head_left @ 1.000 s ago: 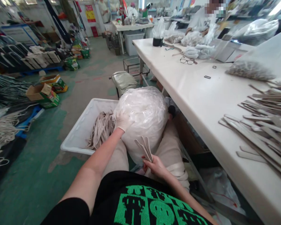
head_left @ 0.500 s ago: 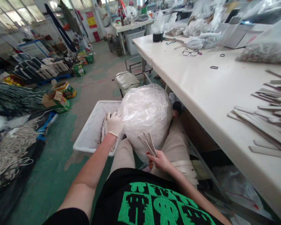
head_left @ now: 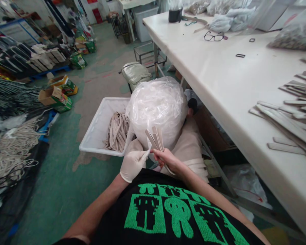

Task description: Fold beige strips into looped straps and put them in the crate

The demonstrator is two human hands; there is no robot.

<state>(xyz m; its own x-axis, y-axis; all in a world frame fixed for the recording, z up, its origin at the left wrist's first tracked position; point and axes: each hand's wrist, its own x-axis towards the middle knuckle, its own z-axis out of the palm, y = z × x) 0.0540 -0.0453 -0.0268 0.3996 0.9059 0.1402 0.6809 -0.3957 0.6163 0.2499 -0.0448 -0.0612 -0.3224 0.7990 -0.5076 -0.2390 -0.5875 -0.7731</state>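
My left hand [head_left: 134, 164], in a white glove, is closed in front of my lap, its fingertips pinched close beside my right hand; what they hold is too small to name. My bare right hand [head_left: 166, 159] grips several flat beige strips [head_left: 156, 139] that fan upward. Beyond both hands a big, round, clear plastic bag [head_left: 155, 105] rests between my legs. To its left a white plastic bin [head_left: 93, 131] holds a bundle of beige straps [head_left: 118, 131].
A long white table [head_left: 206, 68] runs along the right, with loose strips [head_left: 283, 119], eyeglasses [head_left: 214, 36] and a bag of small parts [head_left: 295, 39]. Cardboard boxes [head_left: 56, 97] and piled cords [head_left: 17, 146] lie on the floor at left.
My left hand has moved from over the bin to beside my right hand and closed. The straps in the bin are now uncovered. The view has tipped downward.
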